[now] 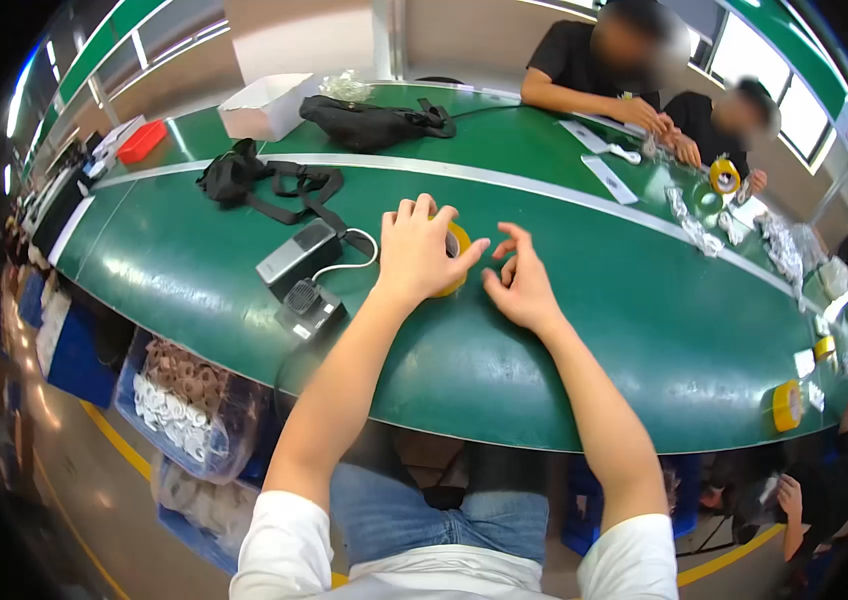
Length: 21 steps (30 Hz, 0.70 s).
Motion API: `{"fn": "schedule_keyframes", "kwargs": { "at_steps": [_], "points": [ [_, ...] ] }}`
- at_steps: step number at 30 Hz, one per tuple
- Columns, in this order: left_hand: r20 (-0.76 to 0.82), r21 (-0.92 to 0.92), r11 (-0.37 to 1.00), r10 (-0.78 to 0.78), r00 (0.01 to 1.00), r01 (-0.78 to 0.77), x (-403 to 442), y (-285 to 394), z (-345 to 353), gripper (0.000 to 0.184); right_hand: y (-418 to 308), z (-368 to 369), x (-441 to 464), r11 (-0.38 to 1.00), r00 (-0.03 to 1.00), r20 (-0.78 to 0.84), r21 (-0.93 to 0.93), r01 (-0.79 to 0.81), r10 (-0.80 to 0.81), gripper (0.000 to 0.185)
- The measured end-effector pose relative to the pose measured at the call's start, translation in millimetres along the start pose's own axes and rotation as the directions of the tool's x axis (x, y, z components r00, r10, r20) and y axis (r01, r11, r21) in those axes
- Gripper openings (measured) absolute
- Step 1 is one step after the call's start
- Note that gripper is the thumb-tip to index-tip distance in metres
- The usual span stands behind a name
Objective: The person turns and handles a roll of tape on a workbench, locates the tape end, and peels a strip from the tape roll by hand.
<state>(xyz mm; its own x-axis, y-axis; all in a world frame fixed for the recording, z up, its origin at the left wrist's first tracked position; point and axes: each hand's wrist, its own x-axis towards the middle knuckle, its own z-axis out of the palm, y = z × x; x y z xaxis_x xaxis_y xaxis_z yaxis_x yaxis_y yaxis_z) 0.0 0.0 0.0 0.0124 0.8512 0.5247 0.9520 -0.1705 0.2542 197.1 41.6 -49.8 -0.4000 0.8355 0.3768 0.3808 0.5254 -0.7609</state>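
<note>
My left hand (416, 248) lies over a roll of yellow tape (460, 243) on the green table (504, 385). Its fingers curl over the far side and the thumb stretches across the right side, so much of the roll is hidden. Just right of the roll, my right hand (526, 284) hovers with loosely bent, parted fingers and nothing visible in it. To the left of my left hand sit a grey box-shaped device (299, 255) and a smaller dark device (311, 308). A white cable (372, 248) loops beside them.
A black strapped pouch (234, 172), a black bag (369, 122) and a white box (266, 105) stand farther back. Two people work at the far right among white cable bundles (694, 222). Another yellow tape roll (787, 405) is near the right edge. Bins of rings (179, 405) sit below left.
</note>
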Motion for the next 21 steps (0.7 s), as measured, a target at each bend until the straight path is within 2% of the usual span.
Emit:
{"fn": "schedule_keyframes", "kwargs": {
  "at_steps": [1, 2, 3, 4, 5, 7, 9, 11, 12, 13, 14, 15, 16, 17, 18, 19, 21],
  "points": [
    [-0.046, 0.039, 0.999, 0.027, 0.999, -0.025, -6.7, 0.9, -6.1, 0.073, -3.3, 0.9, 1.9, 0.997, 0.998, -0.05, 0.071, -0.043, 0.046, 0.07],
    [-0.045, -0.034, 0.995, 0.092, 0.995, -0.094, -18.1, -9.7, -23.4, 0.078, -10.7, 6.9, -0.8, 0.978, 0.992, -0.087, 0.197, -0.071, 0.089, 0.063],
    [0.019, 0.038, 0.988, 0.148, 0.989, -0.149, -15.1, -1.5, -4.7, 0.08, 11.3, 1.6, -5.1, 0.966, 0.994, -0.036, 0.242, -0.093, 0.105, 0.059],
    [0.075, -0.024, 0.985, 0.172, 0.982, -0.17, -17.7, -1.5, -3.7, 0.081, 5.0, -5.6, -7.4, 0.97, 0.997, 0.01, 0.232, -0.074, 0.073, 0.056],
    [0.119, -0.075, 0.978, 0.204, 0.972, -0.196, -15.6, -2.1, -3.6, 0.083, 1.9, -9.6, -5.6, 0.985, 0.999, 0.038, 0.17, -0.033, 0.027, 0.053],
    [0.141, -0.082, 0.975, 0.214, 0.967, -0.204, -11.5, 0.5, -3.8, 0.082, -5.9, -10.0, -3.8, 0.987, 0.999, 0.032, 0.161, 0.021, -0.027, 0.046],
    [0.092, -0.193, 0.957, 0.237, 0.967, -0.217, -8.8, 2.2, -1.3, 0.079, -10.9, -11.7, -5.7, 0.991, 0.997, -0.004, 0.11, 0.075, -0.075, 0.04],
    [0.084, -0.21, 0.944, 0.276, 0.958, -0.253, -7.5, 5.4, -3.9, 0.079, -17.7, -11.5, -10.6, 0.994, 0.992, -0.083, 0.05, 0.097, -0.093, 0.037],
    [0.032, -0.291, 0.923, 0.274, 0.961, -0.253, -7.1, 6.0, -2.2, 0.079, -19.6, -8.4, -12.5, 0.99, 0.982, -0.141, 0.037, 0.135, -0.128, 0.023],
    [-0.016, -0.373, 0.893, 0.265, 0.964, -0.251, -7.6, 7.7, -0.9, 0.079, -21.4, -6.5, -14.0, 0.992, 0.983, -0.146, 0.042, 0.122, -0.115, 0.023],
    [0.023, -0.483, 0.857, 0.216, 0.976, -0.178, -8.3, 10.7, -0.9, 0.081, -23.5, -5.9, -17.1, 0.995, 0.984, -0.157, 0.038, 0.092, -0.084, 0.019],
    [0.038, -0.491, 0.854, 0.219, 0.975, -0.173, -8.2, 14.8, -4.4, 0.081, -25.8, -7.2, -19.2, 0.998, 0.985, -0.166, 0.033, 0.062, -0.055, 0.018],
    [0.015, -0.575, 0.797, 0.236, 0.972, -0.185, -7.1, 19.2, -9.1, 0.082, -28.4, -10.1, -19.6, 0.998, 0.985, -0.167, 0.031, 0.049, -0.043, 0.018],
    [-0.009, -0.653, 0.732, 0.25, 0.968, -0.195, -6.9, 21.5, -10.1, 0.083, -31.4, -13.1, -19.8, 0.995, 0.979, -0.184, -0.035, 0.088, -0.093, 0.019],
    [-0.025, -0.651, 0.721, 0.294, 0.955, -0.239, -6.4, 19.7, -8.4, 0.085, -34.4, -16.1, -20.8, 0.987, 0.97, -0.197, -0.103, 0.125, -0.143, 0.021],
    [-0.018, -0.657, 0.716, 0.297, 0.955, -0.235, -7.1, 19.4, -7.6, 0.085, -37.4, -19.3, -21.7, 0.988, 0.971, -0.199, -0.104, 0.114, -0.133, 0.021],
    [0.026, -0.694, 0.696, 0.278, 0.96, -0.182, -7.8, 21.1, -6.7, 0.087, -41.8, -26.1, -22.3, 0.968, 0.975, -0.165, -0.226, 0.107, -0.146, 0.016]
  ]
}}
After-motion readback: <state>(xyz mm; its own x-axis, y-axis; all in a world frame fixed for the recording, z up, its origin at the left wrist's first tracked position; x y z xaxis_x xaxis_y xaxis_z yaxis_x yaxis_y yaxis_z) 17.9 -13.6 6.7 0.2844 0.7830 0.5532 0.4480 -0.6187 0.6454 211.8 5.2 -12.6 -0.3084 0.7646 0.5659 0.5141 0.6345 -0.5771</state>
